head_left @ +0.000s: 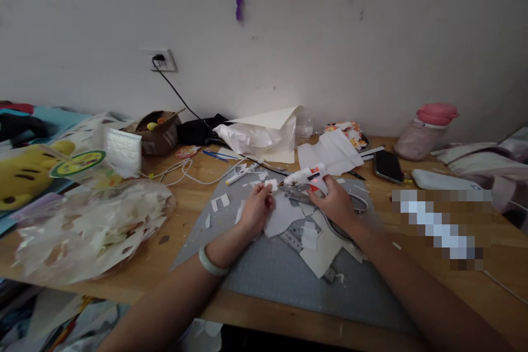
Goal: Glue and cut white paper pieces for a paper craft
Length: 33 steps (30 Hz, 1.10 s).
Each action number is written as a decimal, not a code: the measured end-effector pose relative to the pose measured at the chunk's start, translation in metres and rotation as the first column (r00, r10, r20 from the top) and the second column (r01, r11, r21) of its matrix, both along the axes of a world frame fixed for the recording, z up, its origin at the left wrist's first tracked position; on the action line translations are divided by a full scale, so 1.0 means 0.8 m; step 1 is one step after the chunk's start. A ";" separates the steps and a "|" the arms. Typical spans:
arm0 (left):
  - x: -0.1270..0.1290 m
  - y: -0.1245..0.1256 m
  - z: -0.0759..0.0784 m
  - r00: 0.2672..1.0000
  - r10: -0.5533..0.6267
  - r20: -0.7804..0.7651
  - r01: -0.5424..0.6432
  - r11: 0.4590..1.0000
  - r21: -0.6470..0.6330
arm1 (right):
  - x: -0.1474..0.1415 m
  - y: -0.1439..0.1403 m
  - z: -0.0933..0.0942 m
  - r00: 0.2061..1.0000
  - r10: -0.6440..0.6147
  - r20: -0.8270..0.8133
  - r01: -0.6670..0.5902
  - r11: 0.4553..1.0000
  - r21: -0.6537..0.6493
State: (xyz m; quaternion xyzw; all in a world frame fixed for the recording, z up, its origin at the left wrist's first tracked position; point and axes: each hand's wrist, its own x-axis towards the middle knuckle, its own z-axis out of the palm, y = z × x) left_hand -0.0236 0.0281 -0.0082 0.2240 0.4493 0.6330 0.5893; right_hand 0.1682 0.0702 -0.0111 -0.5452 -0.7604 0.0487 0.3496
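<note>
Far out to the left of my left hand (pixel 256 210) sits a yellow plush toy (pixel 25 176), and nearer in, a crumpled clear plastic bag (pixel 91 231) full of paper scraps lies on the wooden surface (pixel 181 203). Beyond that hand, toward the wall, a small cardboard box (pixel 160 132) stands with a white cable (pixel 185 173) looping in front of it. My left hand rests on the grey cutting mat (pixel 268 269), a pale bangle (pixel 211 264) on the wrist, its fingers pinched shut on a small white paper piece (pixel 271 183) held just above the mat. Right beside that piece is the nozzle end of the white glue gun (pixel 307 176) (its little red light is lit), which my right hand (pixel 336 203) grips around the handle, fingers closed tight. Between and below my two hands lie cut paper shapes (pixel 317 247) and a clear ruler (pixel 292 236) partly hidden under them. Behind my hands a heap of white paper sheets (pixel 264 135) leans toward the wall. To the right of my right hand a black phone (pixel 388 165) lies flat, and farther right stands a pink bottle (pixel 424 129), tilted, with bedding (pixel 495 165) at the edge.
</note>
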 end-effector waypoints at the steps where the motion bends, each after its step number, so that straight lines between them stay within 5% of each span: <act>1: 0.000 0.000 0.000 1.000 0.000 -0.004 0.000 1.000 0.000 | 0.000 0.000 0.000 1.000 -0.002 -0.003 0.002 1.000 0.000; 33: 0.001 0.000 0.003 0.999 0.031 0.028 -0.031 1.000 -0.004 | 0.002 0.004 -0.003 0.999 -0.019 -0.040 0.020 1.000 0.010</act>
